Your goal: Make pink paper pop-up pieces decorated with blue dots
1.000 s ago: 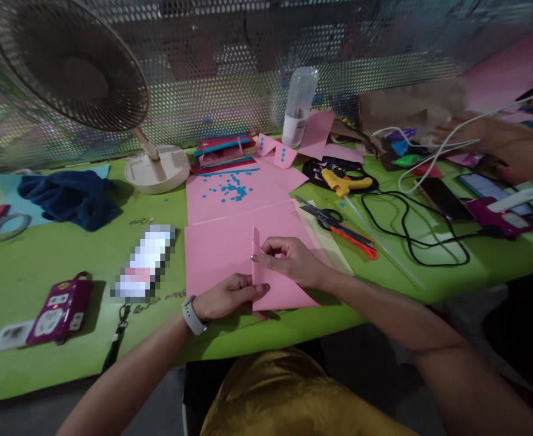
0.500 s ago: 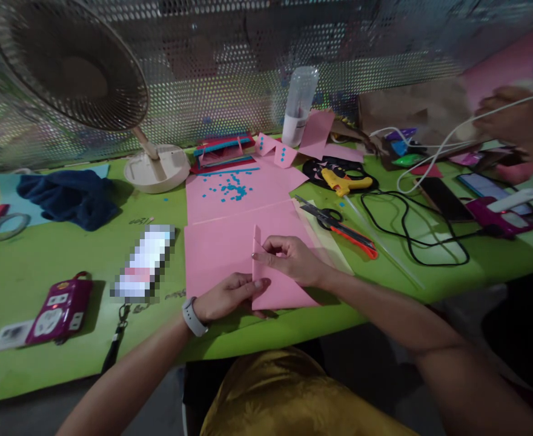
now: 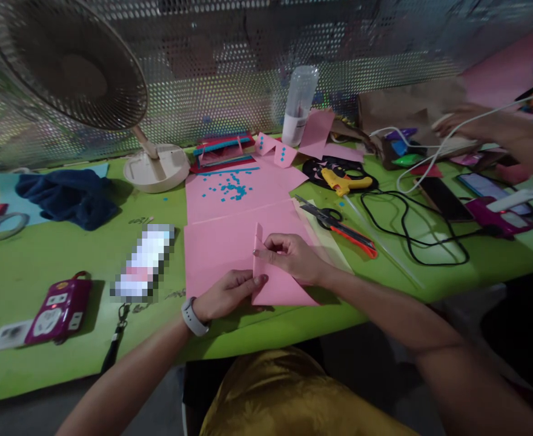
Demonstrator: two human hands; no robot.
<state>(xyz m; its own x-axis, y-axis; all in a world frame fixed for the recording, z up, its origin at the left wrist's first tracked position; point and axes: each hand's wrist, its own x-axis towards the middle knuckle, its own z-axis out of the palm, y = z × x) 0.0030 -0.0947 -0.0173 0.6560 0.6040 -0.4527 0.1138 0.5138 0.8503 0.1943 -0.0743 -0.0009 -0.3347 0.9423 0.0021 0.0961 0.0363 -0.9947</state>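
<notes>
A folded pink paper piece (image 3: pixel 279 289) lies at the near edge of the green table (image 3: pixel 66 254), on top of a larger pink sheet (image 3: pixel 216 245). My right hand (image 3: pixel 294 257) is closed in a pinch on the upper part of the fold. My left hand (image 3: pixel 228 295), with a watch on the wrist, presses its fingertips on the fold's left edge. Beyond it lies a second pink sheet (image 3: pixel 234 194) strewn with small blue bits.
Orange-handled scissors (image 3: pixel 339 225), a yellow glue gun (image 3: pixel 344 180) and black cables (image 3: pixel 412 233) lie to the right. A fan (image 3: pixel 73 66) and a blue cloth (image 3: pixel 69 195) sit at the left, a purple power strip (image 3: pixel 57 309) near left. Another person's hand (image 3: pixel 470 124) is at far right.
My left fingers slid slightly up along the fold's left edge. The other person's hand at the far right moved about over the brown paper there.
</notes>
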